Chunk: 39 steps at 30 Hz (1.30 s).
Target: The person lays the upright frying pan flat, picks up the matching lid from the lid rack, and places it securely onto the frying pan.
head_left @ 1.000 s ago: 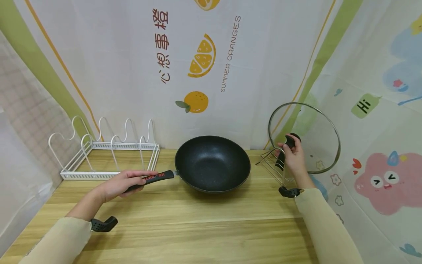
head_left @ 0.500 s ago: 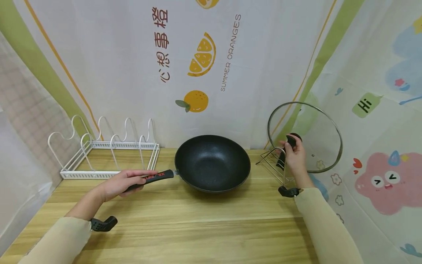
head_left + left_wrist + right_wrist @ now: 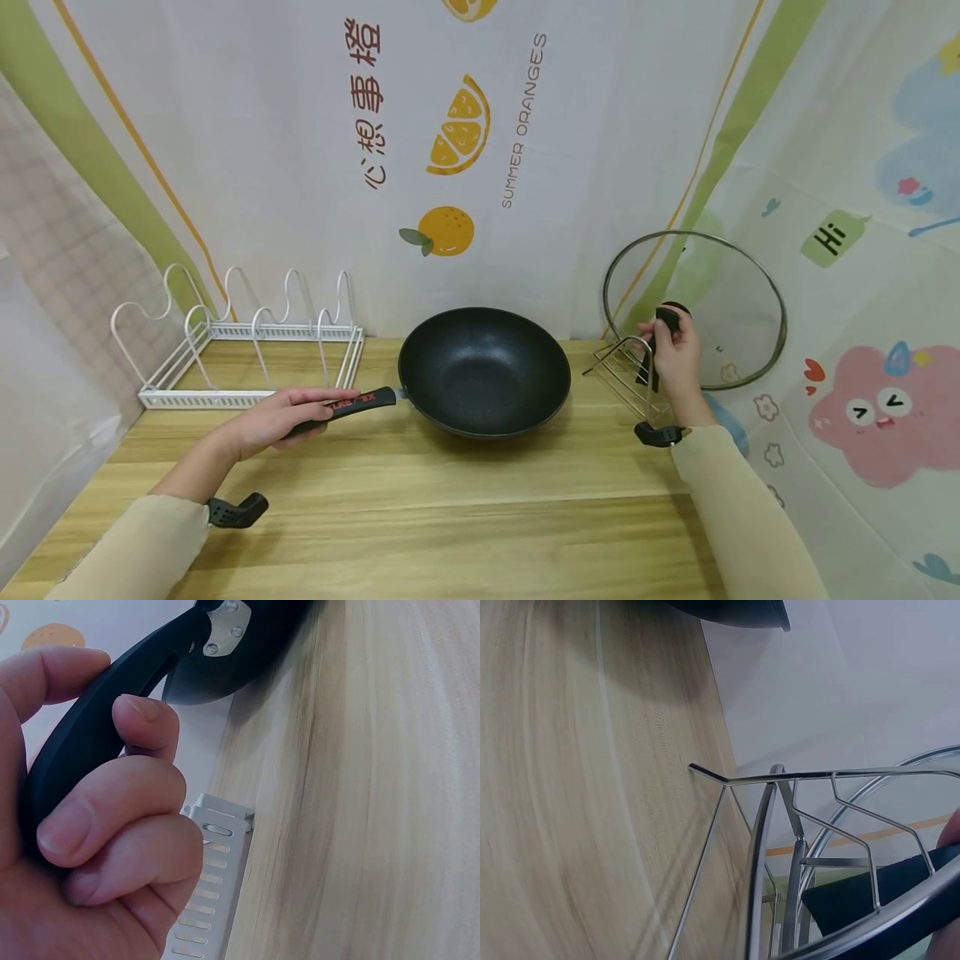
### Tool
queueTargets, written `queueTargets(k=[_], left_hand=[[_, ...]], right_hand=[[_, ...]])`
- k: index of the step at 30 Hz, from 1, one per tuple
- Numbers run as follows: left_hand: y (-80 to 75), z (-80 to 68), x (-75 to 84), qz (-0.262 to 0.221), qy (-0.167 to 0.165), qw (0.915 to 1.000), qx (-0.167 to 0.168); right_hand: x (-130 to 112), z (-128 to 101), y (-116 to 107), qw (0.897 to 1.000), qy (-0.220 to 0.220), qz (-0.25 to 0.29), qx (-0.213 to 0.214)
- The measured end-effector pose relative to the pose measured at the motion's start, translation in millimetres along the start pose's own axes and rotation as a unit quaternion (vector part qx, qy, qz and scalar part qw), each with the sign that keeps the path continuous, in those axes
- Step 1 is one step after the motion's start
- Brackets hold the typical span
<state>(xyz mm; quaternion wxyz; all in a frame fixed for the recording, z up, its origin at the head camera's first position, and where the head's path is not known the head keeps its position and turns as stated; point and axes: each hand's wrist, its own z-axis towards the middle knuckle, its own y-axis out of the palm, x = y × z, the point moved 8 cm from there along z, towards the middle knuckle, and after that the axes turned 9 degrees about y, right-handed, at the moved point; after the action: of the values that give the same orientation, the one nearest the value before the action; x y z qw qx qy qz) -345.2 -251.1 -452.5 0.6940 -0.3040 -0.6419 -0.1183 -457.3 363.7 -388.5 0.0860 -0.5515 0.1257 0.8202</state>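
Head view: the left hand [image 3: 273,417] is wrapped around the black handle [image 3: 352,407] of the wok [image 3: 483,371], gripping near the handle's free end. The wok sits on the wooden table [image 3: 450,517], to the right of the grip, with its bowl facing up. The right hand [image 3: 675,358] grips the black knob [image 3: 667,318] of the glass lid [image 3: 693,310], which stands upright on edge in the wire lid stand [image 3: 622,367] at the table's right rear. The knob lies at the fingertips; the lid's disc rises above and to the right of the hand. A white wire rack [image 3: 240,333] stands at the left rear.

Left wrist view: the fingers [image 3: 112,817] are curled tightly around the handle [image 3: 112,712]. The handle's riveted joint to the wok body [image 3: 240,645] lies just beyond the grip. Part of the white rack [image 3: 206,892] shows below.

Right wrist view: the stand's wires [image 3: 780,825] and the lid's metal rim [image 3: 870,915] fill the frame. Only a sliver of the hand shows at the right edge, so the grip cannot be judged here.
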Motion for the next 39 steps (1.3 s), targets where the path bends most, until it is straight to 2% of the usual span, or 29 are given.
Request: queueTargets(k=[5,8,17,24,29,39], left_hand=[[-1.0,-0.7,-0.4,0.012,-0.005,0.9999,0.006],[-0.8,-0.9,-0.1,0.014,-0.008,0.9999,0.007],[-1.0,0.0,-1.6,0.011,-0.005,0.9999,0.006],[-0.3,-0.2,0.5,0.009,0.000,1.0000,0.002],[0.0,-0.4,0.3,0.006,0.001,1.0000,0.000],[-0.1,0.2,0.2,0.004,0.004,1.0000,0.000]], right_hand=[[-0.7,0.1,-1.9,1.000,0.004,-0.027,0.009],[0.1,0.8,-2.8,1.000,0.009,-0.025,0.009],[-12.0,-0.1,-1.7,1.000,-0.014,-0.025,0.000],[-16.4,4.9,-3.0,1.000,0.003,0.005,0.000],[-24.5,5.4,-4.7,1.000,0.014,0.003,0.001],[-44.3,6.8,-5.1,0.999,0.010,-0.019,-0.036]])
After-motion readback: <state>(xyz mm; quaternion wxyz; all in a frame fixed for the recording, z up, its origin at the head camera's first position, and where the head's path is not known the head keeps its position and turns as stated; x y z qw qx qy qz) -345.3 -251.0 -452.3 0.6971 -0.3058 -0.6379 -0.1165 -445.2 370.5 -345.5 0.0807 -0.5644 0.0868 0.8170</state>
